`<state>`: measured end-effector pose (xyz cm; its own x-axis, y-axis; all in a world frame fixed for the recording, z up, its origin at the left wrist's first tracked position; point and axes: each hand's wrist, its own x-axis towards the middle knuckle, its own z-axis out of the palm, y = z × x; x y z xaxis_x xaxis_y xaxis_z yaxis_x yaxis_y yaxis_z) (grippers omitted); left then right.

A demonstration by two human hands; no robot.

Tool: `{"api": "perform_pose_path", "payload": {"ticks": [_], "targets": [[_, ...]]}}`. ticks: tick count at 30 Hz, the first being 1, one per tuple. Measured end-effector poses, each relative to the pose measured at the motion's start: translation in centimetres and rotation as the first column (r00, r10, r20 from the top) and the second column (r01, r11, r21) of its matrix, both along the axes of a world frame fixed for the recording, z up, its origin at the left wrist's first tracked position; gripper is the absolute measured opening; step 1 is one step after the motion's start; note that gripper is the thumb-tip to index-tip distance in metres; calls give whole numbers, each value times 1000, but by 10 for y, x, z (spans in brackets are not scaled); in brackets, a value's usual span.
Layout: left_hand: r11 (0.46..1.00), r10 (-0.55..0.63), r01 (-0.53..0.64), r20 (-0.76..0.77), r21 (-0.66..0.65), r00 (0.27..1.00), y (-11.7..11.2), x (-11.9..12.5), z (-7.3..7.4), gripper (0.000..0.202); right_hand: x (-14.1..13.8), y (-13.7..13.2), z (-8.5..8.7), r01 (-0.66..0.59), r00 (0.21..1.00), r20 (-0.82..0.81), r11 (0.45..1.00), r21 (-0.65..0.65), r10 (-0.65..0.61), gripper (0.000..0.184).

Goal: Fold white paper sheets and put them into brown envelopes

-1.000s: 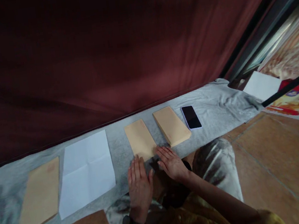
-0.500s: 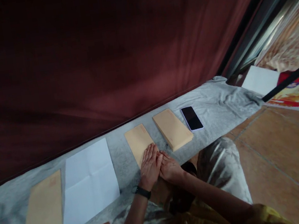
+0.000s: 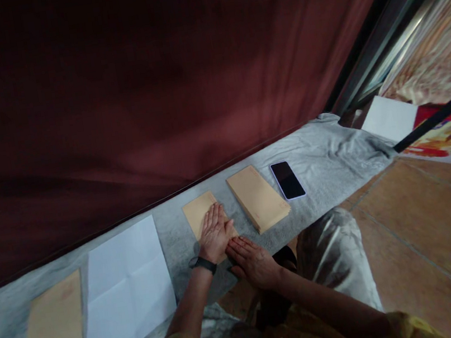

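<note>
A tan paper envelope (image 3: 199, 209) lies on the grey cloth in front of me, its lower part covered by my hands. My left hand (image 3: 215, 232), with a dark band at the wrist, rests flat on it with the fingers stretched out. My right hand (image 3: 254, 259) is at the envelope's near right corner, fingers extended side by side and the tips touching the paper. Just right of it is a stack of tan envelopes (image 3: 258, 197). Left of my hands lie sheets of white paper (image 3: 127, 291) with fold creases.
A dark phone (image 3: 288, 180) in a pale purple case lies right of the envelope stack. More tan envelopes (image 3: 51, 336) are at the far left of the cloth-covered bench (image 3: 324, 148). A dark red curtain (image 3: 154, 89) hangs behind it. My knee is at the near edge.
My left hand has slid up and further over the envelope. My right hand has moved slightly down toward me, and the two hands have drawn a little apart.
</note>
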<state>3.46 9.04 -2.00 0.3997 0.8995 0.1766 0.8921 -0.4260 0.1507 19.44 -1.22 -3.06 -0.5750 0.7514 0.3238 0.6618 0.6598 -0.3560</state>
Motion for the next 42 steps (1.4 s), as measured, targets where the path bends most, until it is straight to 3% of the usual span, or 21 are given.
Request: {"api": "perform_pose_path", "payload": {"ticks": [6, 10, 14, 18, 21, 24, 29, 42], "targets": [[999, 34, -34, 22, -23, 999, 24, -3, -3, 69, 0, 0, 6, 1, 1000, -1, 1000, -21, -1, 55], [997, 59, -56, 61, -50, 996, 25, -4, -1, 67, 0, 0, 7, -4, 1000, -4, 1000, -29, 4, 56], [995, 102, -99, 150, -27, 983, -9, -10, 8, 65, 1, 1, 6, -6, 1000, -15, 999, -35, 6, 54], [995, 89, -97, 171, 36, 981, -78, -20, 14, 63, 1, 1, 8, 11, 999, -30, 999, -35, -12, 52], [992, 103, -109, 99, 58, 990, -129, -22, 8, 68, 2, -1, 11, 30, 999, -42, 999, -46, -32, 54], [992, 97, -99, 27, 73, 995, -160, -18, -3, 70, 3, -5, 13, 0, 999, -53, 999, -54, -3, 54], [990, 117, -115, -10, 87, 993, -168, -12, -12, 70, 8, -14, 10, -32, 999, -11, 998, -50, 32, 54], [956, 267, -270, 45, 111, 963, -178, -8, -11, 67, 26, -19, 4, 78, 996, 45, 997, -28, -76, 54]]}}
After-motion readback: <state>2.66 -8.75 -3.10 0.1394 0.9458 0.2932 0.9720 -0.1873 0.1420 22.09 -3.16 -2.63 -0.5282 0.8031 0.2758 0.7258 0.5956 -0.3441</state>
